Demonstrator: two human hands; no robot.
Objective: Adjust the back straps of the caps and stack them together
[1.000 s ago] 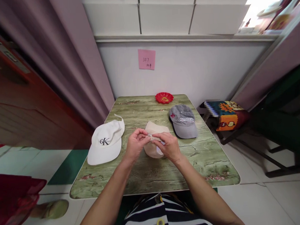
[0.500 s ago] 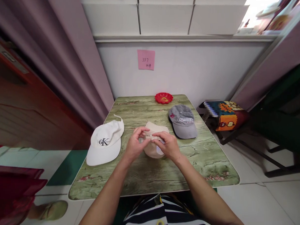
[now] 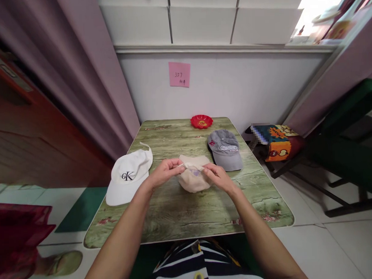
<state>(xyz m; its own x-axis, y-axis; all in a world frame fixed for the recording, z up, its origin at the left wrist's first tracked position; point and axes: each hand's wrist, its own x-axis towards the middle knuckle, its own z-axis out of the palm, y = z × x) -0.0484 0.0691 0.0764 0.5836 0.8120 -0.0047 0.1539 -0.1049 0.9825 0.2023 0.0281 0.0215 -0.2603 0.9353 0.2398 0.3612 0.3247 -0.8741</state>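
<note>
A beige cap (image 3: 194,183) is held at the middle of the table, its brim pointing toward the wall and its opening partly showing. My left hand (image 3: 165,172) pinches the left side of its rear band between thumb and fingers. On the other side, my right hand (image 3: 218,176) grips the band's right end. To the left lies a white cap (image 3: 129,174) with dark lettering, its strap loose at the top. A grey cap (image 3: 225,149) with white lettering rests to the right, beyond my right hand.
The green wood-patterned table (image 3: 176,215) stands against the wall. A red scalloped dish (image 3: 201,121) sits at its far edge. A pink note (image 3: 179,74) is stuck on the wall. To the right are a stool with a patterned cover (image 3: 279,146) and a dark green chair (image 3: 351,150).
My hands have moved apart, stretching the beige cap's rear band wider between them. The cap's opening shows more now. The other caps lie as before.
</note>
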